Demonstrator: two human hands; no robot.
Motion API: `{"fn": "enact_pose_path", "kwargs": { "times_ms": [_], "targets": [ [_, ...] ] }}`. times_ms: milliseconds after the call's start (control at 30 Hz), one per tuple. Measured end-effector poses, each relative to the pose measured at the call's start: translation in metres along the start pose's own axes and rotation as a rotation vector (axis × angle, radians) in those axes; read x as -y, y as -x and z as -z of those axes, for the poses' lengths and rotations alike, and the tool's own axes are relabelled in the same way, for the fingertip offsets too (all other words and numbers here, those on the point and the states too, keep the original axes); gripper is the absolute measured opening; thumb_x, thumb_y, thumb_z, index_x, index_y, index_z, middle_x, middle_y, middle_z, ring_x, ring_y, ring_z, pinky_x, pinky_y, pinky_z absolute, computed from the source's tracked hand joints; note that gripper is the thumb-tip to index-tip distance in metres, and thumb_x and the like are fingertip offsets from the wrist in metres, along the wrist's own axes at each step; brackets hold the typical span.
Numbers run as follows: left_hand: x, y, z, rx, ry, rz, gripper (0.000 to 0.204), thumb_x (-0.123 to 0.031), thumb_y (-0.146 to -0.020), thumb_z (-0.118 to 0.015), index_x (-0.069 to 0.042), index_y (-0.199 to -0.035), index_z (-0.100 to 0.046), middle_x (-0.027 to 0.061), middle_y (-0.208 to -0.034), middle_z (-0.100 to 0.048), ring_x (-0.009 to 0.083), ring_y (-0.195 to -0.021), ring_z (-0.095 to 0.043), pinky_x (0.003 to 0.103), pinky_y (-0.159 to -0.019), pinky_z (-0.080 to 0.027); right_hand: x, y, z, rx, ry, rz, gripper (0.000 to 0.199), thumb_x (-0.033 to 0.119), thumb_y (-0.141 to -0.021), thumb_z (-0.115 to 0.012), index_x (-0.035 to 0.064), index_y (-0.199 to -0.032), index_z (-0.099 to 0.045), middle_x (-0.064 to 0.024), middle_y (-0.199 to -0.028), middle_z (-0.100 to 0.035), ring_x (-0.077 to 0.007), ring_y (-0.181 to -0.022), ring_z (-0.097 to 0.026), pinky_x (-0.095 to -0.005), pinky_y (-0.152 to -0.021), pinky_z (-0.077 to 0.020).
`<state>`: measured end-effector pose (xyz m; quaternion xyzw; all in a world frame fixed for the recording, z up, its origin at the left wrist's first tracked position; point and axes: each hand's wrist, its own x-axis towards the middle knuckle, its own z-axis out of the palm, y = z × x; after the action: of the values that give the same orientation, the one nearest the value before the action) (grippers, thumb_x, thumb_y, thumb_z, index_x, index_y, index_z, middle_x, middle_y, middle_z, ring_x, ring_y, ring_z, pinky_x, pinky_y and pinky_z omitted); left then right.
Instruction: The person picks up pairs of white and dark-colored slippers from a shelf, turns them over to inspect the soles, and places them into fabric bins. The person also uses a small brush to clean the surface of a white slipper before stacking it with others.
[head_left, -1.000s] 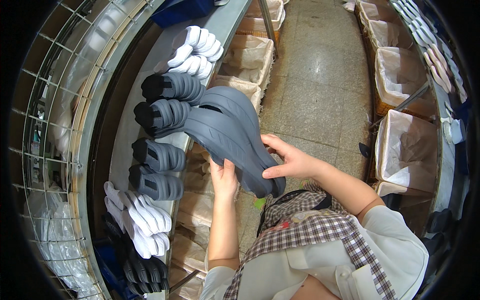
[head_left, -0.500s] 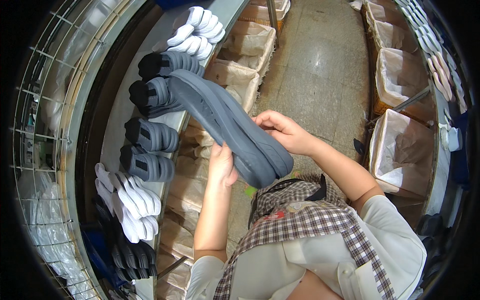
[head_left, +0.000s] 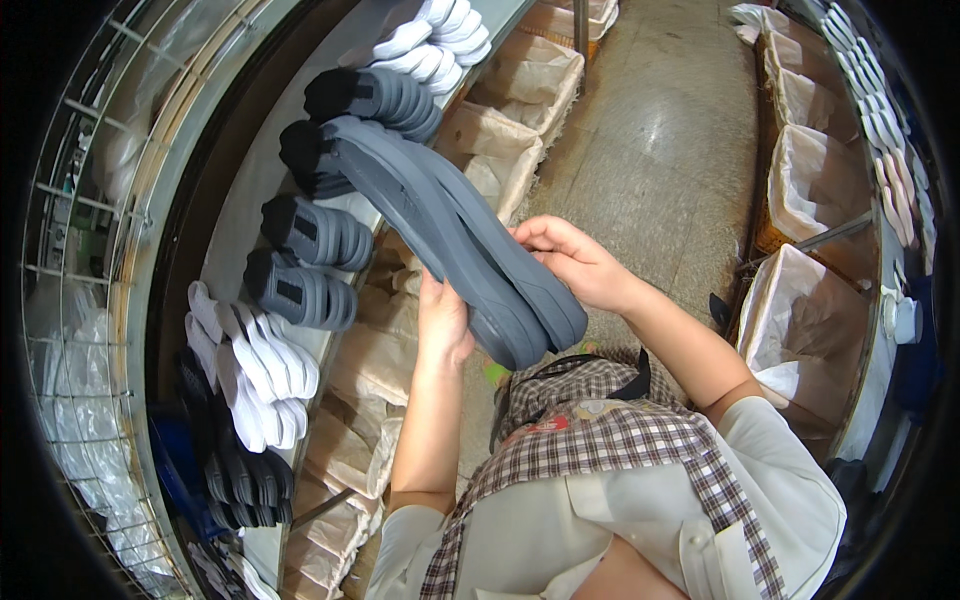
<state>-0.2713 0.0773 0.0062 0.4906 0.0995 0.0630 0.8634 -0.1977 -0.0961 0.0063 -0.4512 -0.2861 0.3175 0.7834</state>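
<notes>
A pair of dark grey shoe soles lies side by side in my hands, slanting from the shelf down toward my apron. A narrow gap shows between the two. My left hand is closed on the left sole's outer edge, thumb up along its side, the other fingers hidden beneath. At the right sole's outer edge, my right hand has bent fingers pinching the rim. The soles' far ends overlap a stack of grey soles on the shelf.
On the left shelf are stacks of grey soles, white soles and black soles. Lined baskets stand below it. Across the aisle floor, more lined baskets stand under another shelf. A wire grid is at far left.
The two soles have spread slightly apart, and the gap between them has widened. Both hands keep their hold. The view has shifted, so the shelf stacks appear at a different angle.
</notes>
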Motion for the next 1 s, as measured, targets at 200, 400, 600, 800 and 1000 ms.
{"fn": "enact_pose_path", "kwargs": {
  "times_ms": [200,400,600,800,1000],
  "targets": [
    [-0.021,0.007,0.026,-0.031,-0.012,-0.059,0.039,-0.026,-0.092,-0.056,-0.005,-0.122,-0.043,0.0096,-0.113,-0.058,0.0191,-0.101,-0.058,0.034,-0.087,-0.049,0.003,-0.028,-0.023,0.061,0.101,-0.050,0.033,0.003,-0.093,-0.043,-0.0004,-0.126,-0.044,-0.0111,-0.130,-0.049,-0.0185,-0.120,-0.046,-0.0319,-0.100,-0.0380],
    [-0.042,0.018,0.055,-0.323,0.037,-0.165,0.039,-0.020,-0.093,-0.056,-0.007,-0.127,-0.041,0.0091,-0.116,-0.056,0.0198,-0.104,-0.057,0.035,-0.088,-0.051,0.004,-0.043,-0.051,0.205,0.315,-0.039,0.062,0.017,-0.085,-0.063,-0.0004,-0.137,-0.033,-0.0123,-0.132,-0.045,-0.0211,-0.123,-0.042,-0.0331,-0.102,-0.0345],
    [-0.090,0.040,0.094,-0.512,-0.008,-0.307,0.044,-0.007,-0.092,-0.051,-0.003,-0.132,-0.033,0.0132,-0.117,-0.056,0.0225,-0.101,-0.058,0.035,-0.088,-0.049,-0.014,-0.088,-0.071,-0.013,0.097,-0.229,0.067,0.003,-0.079,-0.063,-0.0009,-0.137,-0.030,-0.0147,-0.124,-0.052,-0.0195,-0.110,-0.052,-0.0311,-0.093,-0.0439],
    [-0.159,0.031,0.173,-0.628,-0.011,-0.380,0.045,0.001,-0.083,-0.041,0.005,-0.128,-0.038,0.0177,-0.116,-0.055,0.0266,-0.103,-0.057,0.037,-0.090,-0.048,-0.020,-0.194,-0.079,-0.071,0.364,0.103,0.043,0.010,-0.082,-0.062,-0.0024,-0.121,-0.051,-0.0084,-0.105,-0.061,-0.0122,-0.091,-0.057,-0.0251,-0.080,-0.0467],
    [-0.158,-0.003,0.242,-0.839,-0.301,-0.252,0.053,-0.001,-0.082,-0.055,0.013,-0.129,-0.033,0.0215,-0.121,-0.052,0.0295,-0.114,-0.050,0.036,-0.100,-0.037,-0.046,-0.306,-0.117,-0.048,0.583,0.031,0.042,0.022,-0.081,-0.065,-0.0060,-0.111,-0.058,-0.0104,-0.095,-0.064,-0.0155,-0.087,-0.058,-0.0258,-0.079,-0.0447]
  ]
}}
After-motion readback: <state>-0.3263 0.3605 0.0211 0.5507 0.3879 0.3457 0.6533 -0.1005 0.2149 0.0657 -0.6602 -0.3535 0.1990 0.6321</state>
